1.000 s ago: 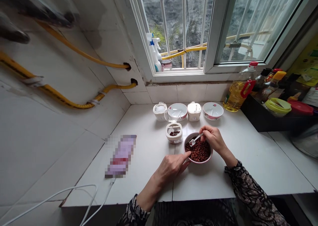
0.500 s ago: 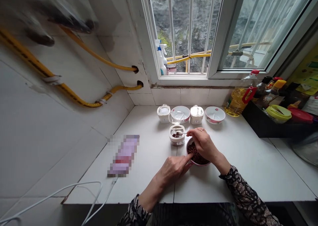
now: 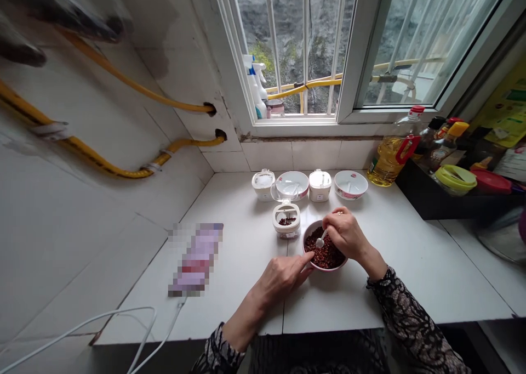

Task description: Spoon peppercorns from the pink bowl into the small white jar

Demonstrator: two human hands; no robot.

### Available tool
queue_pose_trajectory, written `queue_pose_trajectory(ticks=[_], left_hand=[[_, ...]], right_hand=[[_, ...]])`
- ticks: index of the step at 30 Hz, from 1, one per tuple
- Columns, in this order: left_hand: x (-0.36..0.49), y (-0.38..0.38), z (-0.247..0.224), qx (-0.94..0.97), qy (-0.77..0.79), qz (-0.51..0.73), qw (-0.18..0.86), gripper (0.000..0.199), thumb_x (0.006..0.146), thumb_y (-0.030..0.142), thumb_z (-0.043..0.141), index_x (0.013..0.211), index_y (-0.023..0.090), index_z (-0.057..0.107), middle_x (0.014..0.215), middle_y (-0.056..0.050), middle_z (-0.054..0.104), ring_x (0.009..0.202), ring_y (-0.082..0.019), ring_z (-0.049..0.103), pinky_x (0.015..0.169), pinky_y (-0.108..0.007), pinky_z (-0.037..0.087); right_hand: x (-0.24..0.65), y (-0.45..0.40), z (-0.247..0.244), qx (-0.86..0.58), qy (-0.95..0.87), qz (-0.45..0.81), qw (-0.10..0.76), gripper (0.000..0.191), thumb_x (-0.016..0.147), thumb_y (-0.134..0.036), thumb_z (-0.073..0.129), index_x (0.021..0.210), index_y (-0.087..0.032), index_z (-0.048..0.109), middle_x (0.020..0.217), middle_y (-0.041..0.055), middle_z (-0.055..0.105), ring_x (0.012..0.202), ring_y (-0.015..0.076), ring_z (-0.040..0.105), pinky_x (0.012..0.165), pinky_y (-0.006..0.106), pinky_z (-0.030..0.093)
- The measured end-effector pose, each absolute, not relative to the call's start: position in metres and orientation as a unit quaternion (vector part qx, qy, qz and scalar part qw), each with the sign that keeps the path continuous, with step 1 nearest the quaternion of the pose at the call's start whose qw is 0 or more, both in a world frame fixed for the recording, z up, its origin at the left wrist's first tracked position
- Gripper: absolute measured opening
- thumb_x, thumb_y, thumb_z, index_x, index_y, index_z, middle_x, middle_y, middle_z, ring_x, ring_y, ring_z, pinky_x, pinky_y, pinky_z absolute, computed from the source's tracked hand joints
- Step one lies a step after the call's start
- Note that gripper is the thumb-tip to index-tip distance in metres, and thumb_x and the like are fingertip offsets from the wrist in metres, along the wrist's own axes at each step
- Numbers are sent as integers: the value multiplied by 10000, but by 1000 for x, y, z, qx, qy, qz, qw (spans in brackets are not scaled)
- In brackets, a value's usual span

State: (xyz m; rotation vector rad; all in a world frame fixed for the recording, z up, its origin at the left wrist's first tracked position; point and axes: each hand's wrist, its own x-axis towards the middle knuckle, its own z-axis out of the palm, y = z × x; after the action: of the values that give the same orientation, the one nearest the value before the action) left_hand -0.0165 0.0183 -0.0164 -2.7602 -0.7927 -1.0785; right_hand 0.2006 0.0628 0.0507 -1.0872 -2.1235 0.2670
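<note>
My right hand (image 3: 346, 234) pinches the handle of a small white spoon (image 3: 320, 243), its head down at the dark red, peppercorn-like bits (image 3: 327, 258) in a bowl (image 3: 304, 245). The bowl is white inside with a pinkish rim. My left hand (image 3: 281, 275) grips the bowl's near left edge, with the index finger over the rim and the other fingers low against its side. Just left of the bowl stands a clear-and-white seasoning jar (image 3: 286, 231), lid raised, with some of the same dark bits inside.
Behind stand two more white seasoning jars (image 3: 263, 188) (image 3: 320, 190) and two floral bowls (image 3: 292, 183) (image 3: 351, 183). An oil bottle (image 3: 386, 160) and a black box (image 3: 427, 198) of condiments are at right. A blurred-out purplish object (image 3: 197, 259) with a white cable (image 3: 175, 319) lies left.
My right hand has brought the spoon from over the open seasoning jar rightward into the bowl. My left hand keeps its hold on the bowl. The camera view has shifted slightly.
</note>
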Motion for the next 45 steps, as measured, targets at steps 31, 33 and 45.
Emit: queue_pose_trajectory(ticks=[31, 33, 45], left_hand=[[-17, 18, -15, -899, -259, -352, 37, 254, 1011, 220, 458, 1232, 111, 519, 728, -25, 694, 577, -119, 671, 526, -183, 528], [-17, 18, -15, -898, -254, -357, 42, 261, 1012, 222, 456, 1241, 110, 513, 730, -29, 695, 581, -121, 672, 534, -184, 532], [-14, 19, -15, -894, -255, -364, 58, 245, 1036, 237, 412, 1185, 90, 538, 716, -38, 694, 549, -119, 658, 501, -189, 508]], right_hand=[[200, 68, 42, -505, -648, 373, 430, 178, 738, -192, 425, 661, -208, 584, 449, -48, 550, 452, 132, 517, 550, 249, 429], [201, 69, 42, -512, -625, 387, 444, 174, 728, -215, 433, 661, -202, 593, 447, -43, 558, 448, 130, 518, 529, 243, 419], [182, 65, 52, -465, -607, 362, 533, 180, 891, -321, 457, 888, -200, 591, 695, 20, 666, 678, 174, 637, 688, 308, 507]])
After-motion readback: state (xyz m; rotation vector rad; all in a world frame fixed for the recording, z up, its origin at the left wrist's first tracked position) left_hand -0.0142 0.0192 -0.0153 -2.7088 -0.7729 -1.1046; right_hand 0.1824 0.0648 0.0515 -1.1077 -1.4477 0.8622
